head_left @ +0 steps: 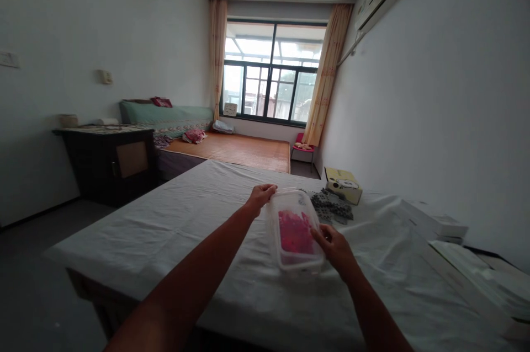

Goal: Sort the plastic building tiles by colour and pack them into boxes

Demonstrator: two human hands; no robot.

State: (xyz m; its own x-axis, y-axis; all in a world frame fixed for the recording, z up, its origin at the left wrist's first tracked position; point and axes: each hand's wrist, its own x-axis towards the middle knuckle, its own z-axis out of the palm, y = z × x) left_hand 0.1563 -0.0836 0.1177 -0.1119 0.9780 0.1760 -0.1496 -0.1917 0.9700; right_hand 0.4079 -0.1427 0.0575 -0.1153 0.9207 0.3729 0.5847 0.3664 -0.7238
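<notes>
A clear plastic food container [275, 247] is tilted toward me above the cloth-covered table. Red-pink material [296, 233] shows in its middle; whether it lies inside or is printed on the plastic, I cannot tell. My left hand [260, 198] is closed on the container's far left corner, thumb and fingers pinching the rim. On the near right side, my right hand [334, 247] grips the edge with its fingers curled. Dark grey interlocking pieces [331, 207] lie just beyond the container, partly hidden by it.
A white cloth covers the table [165, 236]. A yellow box [344, 185] stands near the wall, behind the grey pieces. White boxes [439, 222] sit along the right side. Farther off are a bed [240, 149], a dark cabinet [111, 159] and a red chair [301, 145].
</notes>
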